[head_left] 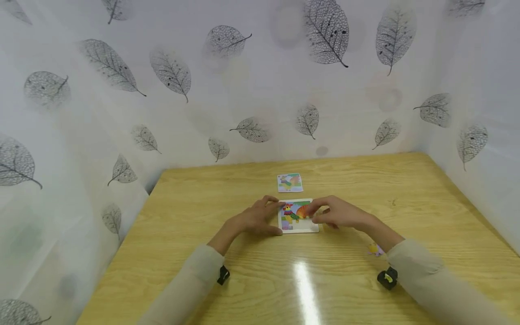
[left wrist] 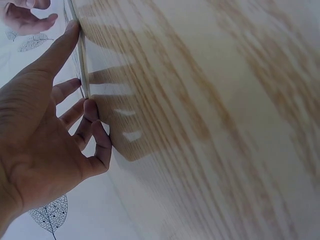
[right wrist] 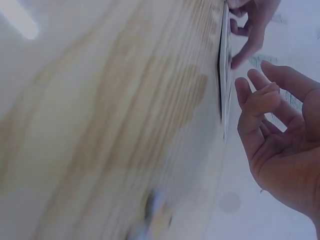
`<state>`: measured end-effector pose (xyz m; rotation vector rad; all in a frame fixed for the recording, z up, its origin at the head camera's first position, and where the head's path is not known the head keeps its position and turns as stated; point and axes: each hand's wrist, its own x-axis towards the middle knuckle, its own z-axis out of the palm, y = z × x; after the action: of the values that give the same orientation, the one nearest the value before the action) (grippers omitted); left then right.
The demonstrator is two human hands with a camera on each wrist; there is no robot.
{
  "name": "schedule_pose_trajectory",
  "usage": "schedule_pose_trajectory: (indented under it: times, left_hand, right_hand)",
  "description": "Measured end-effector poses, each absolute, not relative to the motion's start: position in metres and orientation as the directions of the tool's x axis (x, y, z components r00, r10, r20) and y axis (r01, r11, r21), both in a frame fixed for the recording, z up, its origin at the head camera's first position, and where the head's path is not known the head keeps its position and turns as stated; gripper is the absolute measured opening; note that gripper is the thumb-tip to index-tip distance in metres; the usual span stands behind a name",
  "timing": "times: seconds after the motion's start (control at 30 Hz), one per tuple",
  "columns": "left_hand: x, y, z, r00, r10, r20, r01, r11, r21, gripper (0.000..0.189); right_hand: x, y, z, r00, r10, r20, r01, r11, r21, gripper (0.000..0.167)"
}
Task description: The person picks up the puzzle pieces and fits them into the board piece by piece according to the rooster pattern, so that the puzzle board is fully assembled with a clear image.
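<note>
A small jigsaw puzzle board [head_left: 300,232] with a white rim lies on the wooden table, showing a colourful rooster picture and a pale area at lower right. My left hand [head_left: 260,219] grips the board's left side, its thumb at the near corner and fingers along the far part. In the left wrist view the thumb and fingers touch the thin board edge [left wrist: 83,65]. Over the board's right side hovers my right hand [head_left: 341,213], index finger and thumb apart. Nothing shows between its loosely bent fingers in the right wrist view, though the head view hides part of the fingertips.
A square picture card [head_left: 290,183] with the rooster design lies behind the board. Loose yellow and purple puzzle pieces [head_left: 374,249] lie beside the right forearm. A white leaf-patterned curtain [head_left: 268,90] borders the table [head_left: 195,198] at the back and sides.
</note>
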<state>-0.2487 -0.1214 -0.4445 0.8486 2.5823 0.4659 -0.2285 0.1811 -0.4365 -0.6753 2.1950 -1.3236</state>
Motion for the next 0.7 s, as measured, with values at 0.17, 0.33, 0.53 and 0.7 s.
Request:
schedule_pose_trajectory:
  times: [0.17, 0.33, 0.53, 0.7]
  left_hand:
    - [-0.25, -0.121, -0.444, -0.741, 0.622, -0.252, 0.496, 0.761, 0.419, 0.087]
    - [-0.249, -0.121, -0.444, -0.742, 0.616, -0.266, 0.483, 0.765, 0.425, 0.087]
    - [-0.249, -0.12, -0.445, -0.739, 0.621, -0.262, 0.494, 0.763, 0.416, 0.087]
    - [-0.25, -0.12, -0.445, -0.743, 0.612, -0.271, 0.482, 0.77, 0.417, 0.087]
  right_hand:
    - [-0.224, 0.214, -0.435, -0.78, -0.602, -0.168, -0.154, 0.446, -0.882, 0.035]
    - [-0.216, 0.24, -0.437, -0.788, -0.59, -0.174, -0.145, 0.453, -0.879, 0.038]
    - [-0.203, 0.263, -0.442, -0.785, -0.593, -0.182, -0.135, 0.45, -0.883, 0.041]
    - [-0.192, 0.279, -0.445, -0.774, -0.608, -0.18, -0.151, 0.452, -0.879, 0.043]
